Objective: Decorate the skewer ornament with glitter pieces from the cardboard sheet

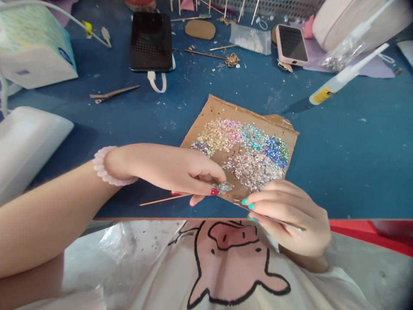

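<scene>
My left hand (180, 170), with a pink bead bracelet at the wrist, pinches a small piece covered in glittering stones (225, 187) between thumb and finger. A thin wooden stick (164, 199) runs out to the left below that hand. In my right hand (288, 213) are metal tweezers (277, 221), their tips pointing left, a little below and right of the stone-covered piece and apart from it. Both hands are over the near edge of a cardboard sheet (201, 122), which bears small stones in yellow, pink, teal, blue, green and clear heaps.
On the blue table (129, 116) lie a black phone (151, 41), a hair clip (114, 93), a pink-framed phone (292, 44) and a bag of white beads (251, 39). A glue bottle (332, 87) stands at the right, a tissue pack (35, 47) at the left.
</scene>
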A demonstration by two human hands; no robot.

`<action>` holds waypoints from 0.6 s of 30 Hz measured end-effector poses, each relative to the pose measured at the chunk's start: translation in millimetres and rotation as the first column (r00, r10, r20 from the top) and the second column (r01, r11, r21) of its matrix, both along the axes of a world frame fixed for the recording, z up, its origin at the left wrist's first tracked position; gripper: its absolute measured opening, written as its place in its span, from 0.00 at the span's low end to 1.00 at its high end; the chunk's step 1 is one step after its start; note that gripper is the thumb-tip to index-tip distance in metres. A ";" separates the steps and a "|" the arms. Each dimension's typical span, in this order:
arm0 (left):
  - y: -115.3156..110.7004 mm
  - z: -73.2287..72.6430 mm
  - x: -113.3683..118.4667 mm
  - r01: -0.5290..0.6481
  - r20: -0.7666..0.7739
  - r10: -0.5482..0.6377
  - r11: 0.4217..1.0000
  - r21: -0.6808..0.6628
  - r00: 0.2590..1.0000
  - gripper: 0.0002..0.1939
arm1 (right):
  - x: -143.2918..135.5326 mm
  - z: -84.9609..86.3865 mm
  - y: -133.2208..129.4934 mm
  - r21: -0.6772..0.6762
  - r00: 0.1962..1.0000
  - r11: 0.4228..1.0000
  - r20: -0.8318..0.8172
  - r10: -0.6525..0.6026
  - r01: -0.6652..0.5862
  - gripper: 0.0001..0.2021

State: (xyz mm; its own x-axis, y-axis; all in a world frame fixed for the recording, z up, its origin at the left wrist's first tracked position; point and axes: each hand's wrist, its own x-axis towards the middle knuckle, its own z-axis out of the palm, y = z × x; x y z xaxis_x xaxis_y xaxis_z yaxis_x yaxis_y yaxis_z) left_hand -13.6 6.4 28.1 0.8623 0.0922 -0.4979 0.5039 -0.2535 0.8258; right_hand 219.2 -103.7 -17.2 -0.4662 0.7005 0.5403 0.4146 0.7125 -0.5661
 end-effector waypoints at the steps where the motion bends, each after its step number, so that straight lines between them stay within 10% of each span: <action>1: 0.1 0.1 -0.1 -0.002 -0.005 0.002 1.000 -0.002 1.000 0.15 | -0.2 0.4 0.2 0.005 1.000 1.000 0.007 0.008 -0.008 0.09; 18: -0.3 1.8 -0.4 0.003 -0.040 -0.002 1.000 0.010 0.999 0.15 | 0.6 -2.5 -0.6 -0.002 0.995 0.996 -0.026 -0.092 0.092 0.10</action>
State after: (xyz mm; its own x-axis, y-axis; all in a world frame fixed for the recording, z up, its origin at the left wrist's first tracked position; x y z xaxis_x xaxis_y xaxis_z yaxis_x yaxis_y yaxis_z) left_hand -14.0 6.1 29.9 0.8420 0.0950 -0.5310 0.5357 -0.2626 0.8025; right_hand 219.7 -104.2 -19.6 -0.3855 0.7401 0.5510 0.4635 0.6717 -0.5780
